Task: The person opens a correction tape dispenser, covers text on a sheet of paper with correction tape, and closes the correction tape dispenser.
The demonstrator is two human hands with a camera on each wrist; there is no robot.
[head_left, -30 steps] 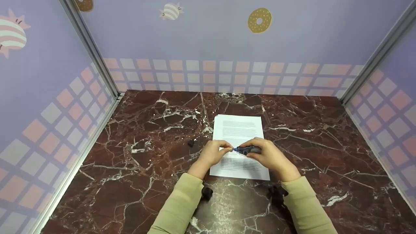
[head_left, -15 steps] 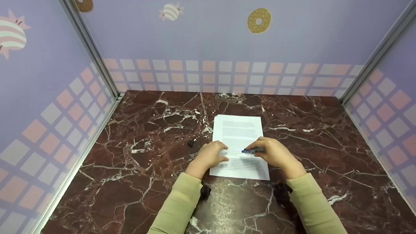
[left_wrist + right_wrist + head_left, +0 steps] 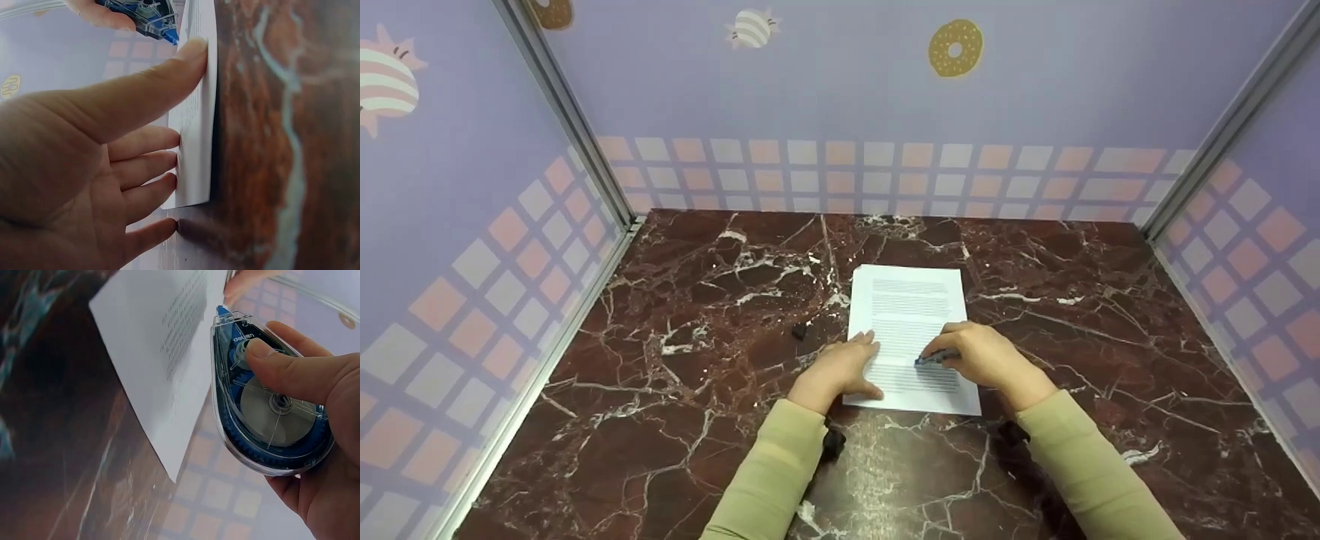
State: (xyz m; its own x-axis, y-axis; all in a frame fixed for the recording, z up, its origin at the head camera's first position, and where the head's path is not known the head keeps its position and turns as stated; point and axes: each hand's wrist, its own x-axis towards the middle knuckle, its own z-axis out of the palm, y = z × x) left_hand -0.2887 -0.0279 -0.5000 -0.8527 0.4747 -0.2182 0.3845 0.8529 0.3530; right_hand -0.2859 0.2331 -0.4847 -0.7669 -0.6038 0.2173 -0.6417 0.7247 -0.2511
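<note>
Printed paper (image 3: 911, 300) lies on the marbled table; in the left wrist view its edge looks like a thick stack (image 3: 197, 140). My left hand (image 3: 840, 369) rests on the left side of the paper, with thumb and fingers spread and straight. My right hand (image 3: 986, 358) pinches a correction tape (image 3: 936, 357) between thumb and fingers over the lower middle of the page. In the right wrist view the correction tape (image 3: 270, 402) has a clear case with blue gears and a white reel. Its blue tip (image 3: 170, 37) is at the page surface; contact is hard to tell.
A small black object (image 3: 800, 330) sits on the table (image 3: 720, 420) left of the paper. Purple walls with checkered bands (image 3: 840, 165) enclose the table at the back and both sides. Dark pieces (image 3: 832, 444) show beside the wrists.
My left hand has left the correction tape's tip and spread onto the paper's left edge. The correction tape in my right hand has moved slightly right and down toward the page.
</note>
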